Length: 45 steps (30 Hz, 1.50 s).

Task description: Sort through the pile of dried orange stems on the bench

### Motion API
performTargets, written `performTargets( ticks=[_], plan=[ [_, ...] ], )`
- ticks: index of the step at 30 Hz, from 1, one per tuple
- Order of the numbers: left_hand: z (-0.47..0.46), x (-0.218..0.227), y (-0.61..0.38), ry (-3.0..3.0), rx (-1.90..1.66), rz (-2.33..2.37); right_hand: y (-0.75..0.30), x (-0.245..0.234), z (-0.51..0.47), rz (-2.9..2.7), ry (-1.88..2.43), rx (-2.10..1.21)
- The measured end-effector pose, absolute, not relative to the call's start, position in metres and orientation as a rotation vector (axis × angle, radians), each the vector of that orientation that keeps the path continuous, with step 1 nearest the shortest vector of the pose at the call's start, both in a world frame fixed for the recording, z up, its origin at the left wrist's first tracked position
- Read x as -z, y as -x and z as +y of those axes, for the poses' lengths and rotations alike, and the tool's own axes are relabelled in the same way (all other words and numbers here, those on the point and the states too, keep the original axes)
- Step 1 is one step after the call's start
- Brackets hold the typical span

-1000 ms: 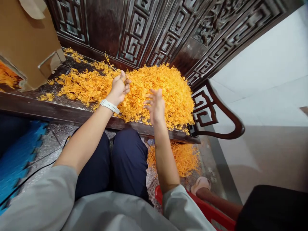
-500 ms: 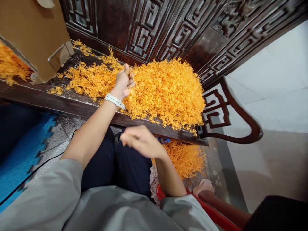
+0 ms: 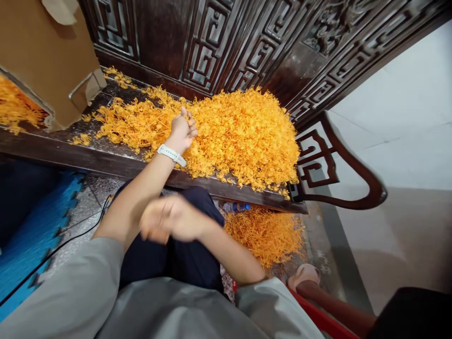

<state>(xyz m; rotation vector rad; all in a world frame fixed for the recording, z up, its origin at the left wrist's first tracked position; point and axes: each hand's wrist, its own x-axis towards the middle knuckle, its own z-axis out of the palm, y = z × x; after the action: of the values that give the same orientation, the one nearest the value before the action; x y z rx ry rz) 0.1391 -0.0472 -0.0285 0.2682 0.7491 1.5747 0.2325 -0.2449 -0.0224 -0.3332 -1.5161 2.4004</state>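
Right hand [image 3: 168, 221] now pulled back over our lap [image 3: 183, 268], blurred, grip we cannot tell, left hand [image 3: 181, 129] clenched on orange sprigs [image 3: 247, 136], fine, branched, tangled, heaped.

R hand [image 3: 169, 225]: motion blur, grip unclear
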Motion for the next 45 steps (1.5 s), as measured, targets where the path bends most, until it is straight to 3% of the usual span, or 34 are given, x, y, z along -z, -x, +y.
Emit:
performTargets(
  ticks=[2,4,11,16,19,24,31,45],
  plan=[
    [-0.042,0.031,-0.132,-0.237,-1.594,0.785,-0.236,0.012,-0.267,-2.009,-0.157,-2.578],
    [-0.04,0.031,-0.125,-0.238,-1.582,0.78,-0.253,-0.001,-0.263,-2.232,-0.386,-2.447],
    [-0.052,0.017,-0.127,-0.229,-1.513,0.651,-0.324,-0.002,-0.165,-1.289,0.63,-1.411],
    [-0.066,0.008,-0.15,-0.285,-1.48,0.588,-0.299,0.038,-0.15,-1.572,1.12,-0.996],
    [-0.071,0.006,-0.154,-0.309,-1.437,0.537,-0.286,0.05,-0.144,-1.559,1.144,-1.076],
    [-0.063,0.006,-0.136,-0.28,-1.472,0.628,-0.28,0.044,-0.161,-1.326,1.111,-1.566],
    [-0.061,0.001,-0.131,-0.273,-1.507,0.677,-0.286,0.025,-0.214,-1.723,1.139,-1.176],
    [-0.057,-0.001,-0.127,-0.234,-1.586,0.666,-0.264,0.048,-0.216,-1.1,1.132,-1.643]
  ],
)
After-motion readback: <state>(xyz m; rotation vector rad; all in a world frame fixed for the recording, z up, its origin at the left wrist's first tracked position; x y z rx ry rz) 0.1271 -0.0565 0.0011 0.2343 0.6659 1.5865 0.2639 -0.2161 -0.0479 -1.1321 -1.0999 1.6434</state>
